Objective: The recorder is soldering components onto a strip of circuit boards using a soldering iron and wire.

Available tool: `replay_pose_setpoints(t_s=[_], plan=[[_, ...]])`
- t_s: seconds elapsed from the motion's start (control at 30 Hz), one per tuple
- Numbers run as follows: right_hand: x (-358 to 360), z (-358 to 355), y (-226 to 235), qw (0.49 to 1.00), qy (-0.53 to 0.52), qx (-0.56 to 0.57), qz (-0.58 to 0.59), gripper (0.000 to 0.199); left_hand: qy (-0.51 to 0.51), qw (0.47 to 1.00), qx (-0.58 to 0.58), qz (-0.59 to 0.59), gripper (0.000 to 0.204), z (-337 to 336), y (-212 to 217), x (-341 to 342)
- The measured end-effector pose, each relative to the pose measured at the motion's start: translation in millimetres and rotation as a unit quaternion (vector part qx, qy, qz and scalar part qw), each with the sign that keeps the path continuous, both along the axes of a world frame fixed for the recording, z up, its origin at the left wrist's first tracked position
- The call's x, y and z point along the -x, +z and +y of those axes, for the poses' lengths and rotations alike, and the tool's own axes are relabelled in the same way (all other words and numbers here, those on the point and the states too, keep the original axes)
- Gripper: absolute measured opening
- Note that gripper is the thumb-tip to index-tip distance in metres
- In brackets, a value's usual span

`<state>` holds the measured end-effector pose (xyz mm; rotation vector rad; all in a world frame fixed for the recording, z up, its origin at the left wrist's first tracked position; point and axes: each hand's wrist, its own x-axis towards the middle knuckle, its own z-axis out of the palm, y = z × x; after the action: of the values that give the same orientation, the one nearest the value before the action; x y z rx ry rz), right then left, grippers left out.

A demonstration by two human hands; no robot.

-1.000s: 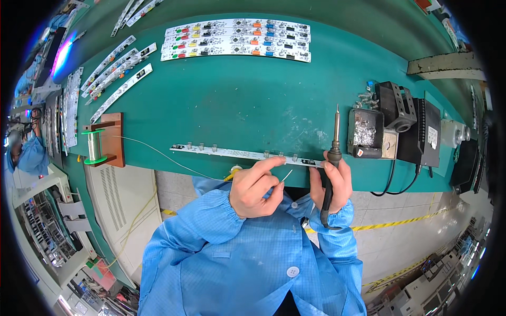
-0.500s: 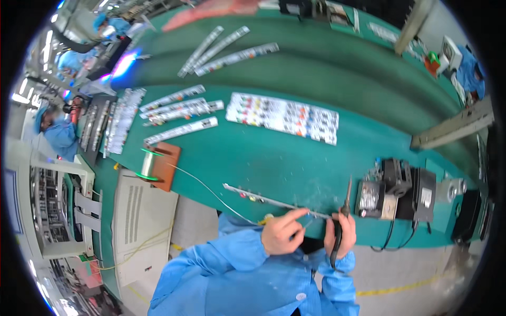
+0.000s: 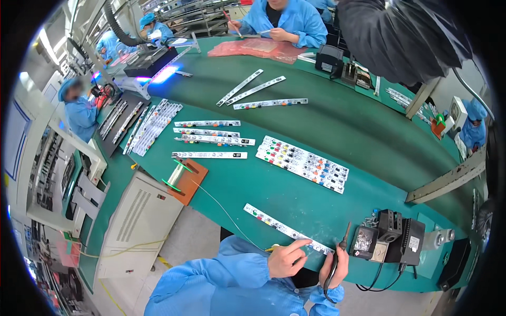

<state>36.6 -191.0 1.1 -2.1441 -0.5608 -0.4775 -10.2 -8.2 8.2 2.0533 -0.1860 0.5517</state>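
A long white circuit board strip (image 3: 279,227) with small coloured parts lies on the green bench in front of me. My left hand (image 3: 287,259) rests its index finger on the strip while its other fingers curl in. Solder wire (image 3: 224,211) runs from a spool (image 3: 177,175) on a brown stand to those curled fingers, where something yellow shows. My right hand (image 3: 334,269) grips a soldering iron (image 3: 343,243), its tip pointing up and away from me. The right end of the strip meets this hand's fingers; whether they pinch it is hidden.
Circuit strips lie in a block (image 3: 303,164) beyond my hands, with more at the left. A soldering station (image 3: 408,239) with cables stands at right. Across the bench, a person (image 3: 287,23) works over pink sheeting. A dark sleeve (image 3: 406,39) reaches in at upper right.
The strip has rolled from its edge to show its face. My view has tilted up, bringing in the person opposite and a dark sleeve. Both hands keep their holds.
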Motion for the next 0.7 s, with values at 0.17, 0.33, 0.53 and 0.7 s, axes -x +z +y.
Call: replay_pose_setpoints(t_s=[0.17,0.33,0.53,0.7], plan=[[2.9,6.5,-0.9,0.999,-0.019,-0.048,0.000,0.027,0.006,0.999,-0.031,-0.030,0.006,-0.4,-5.6,2.5],[5.4,17.4,17.6,0.997,-0.040,-0.013,-0.066,0.023,0.026,0.998,-0.034,-0.048,0.012,-3.6,-8.1,5.2],[9.8,24.7,27.3,0.997,-0.045,-0.037,-0.042,0.023,-0.021,0.997,0.066,-0.027,0.012,-3.5,-9.5,8.5],[15.7,32.2,23.9,0.992,-0.073,-0.040,-0.095,0.024,-0.022,0.997,0.063,-0.043,0.016,-0.4,-13.5,9.7]])
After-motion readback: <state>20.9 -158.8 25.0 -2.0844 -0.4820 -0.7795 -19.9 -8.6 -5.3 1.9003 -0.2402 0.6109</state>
